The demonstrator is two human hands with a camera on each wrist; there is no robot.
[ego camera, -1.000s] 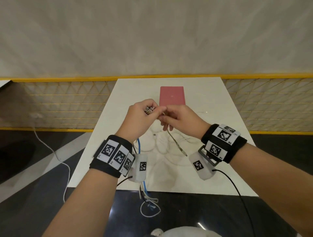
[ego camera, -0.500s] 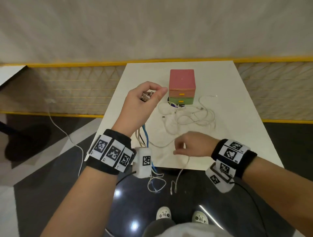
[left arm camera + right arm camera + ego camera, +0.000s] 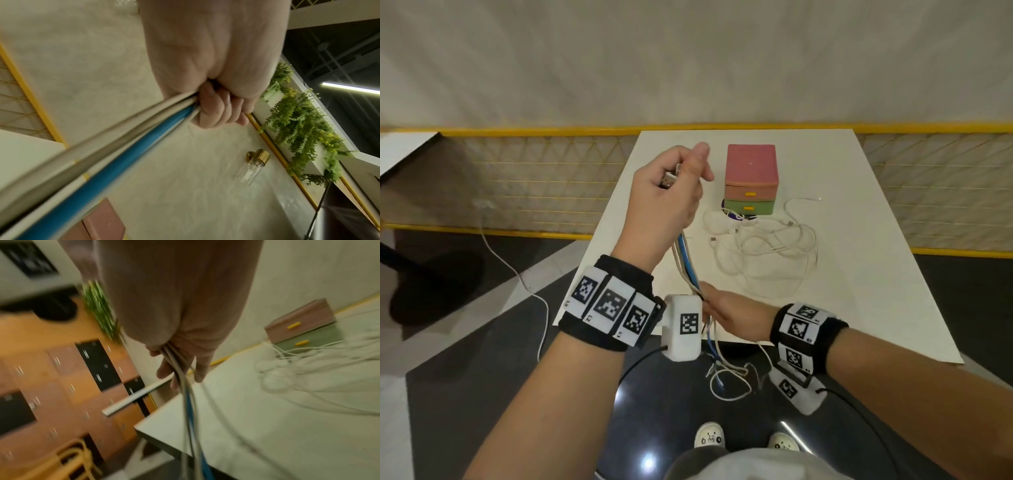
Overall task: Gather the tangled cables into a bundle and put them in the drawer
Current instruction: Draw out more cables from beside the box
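My left hand (image 3: 678, 181) is raised over the table's left side and grips the plug ends of several cables (image 3: 686, 260), blue, white and grey. In the left wrist view its fingers (image 3: 218, 112) curl round the strands (image 3: 107, 160). The strands run down to my right hand (image 3: 717, 308) at the table's front edge, which holds them lower down; they pass through its palm (image 3: 179, 363). Their loose ends (image 3: 726, 377) dangle below the edge. More white cables (image 3: 763, 246) lie tangled on the table in front of a small drawer unit (image 3: 751, 171), whose pink and green drawers are both closed.
The white table (image 3: 859, 291) stands against a yellow-railed mesh fence (image 3: 544, 171). A purple object (image 3: 732, 215) lies under the cables by the green drawer. A white cord (image 3: 530, 291) trails across the dark floor on the left. My shoes (image 3: 709, 435) are below the table edge.
My right hand left the plugs, dropped to the table's front edge, then moved left and took hold of the strands hanging from my left hand. The left hand rose slightly.
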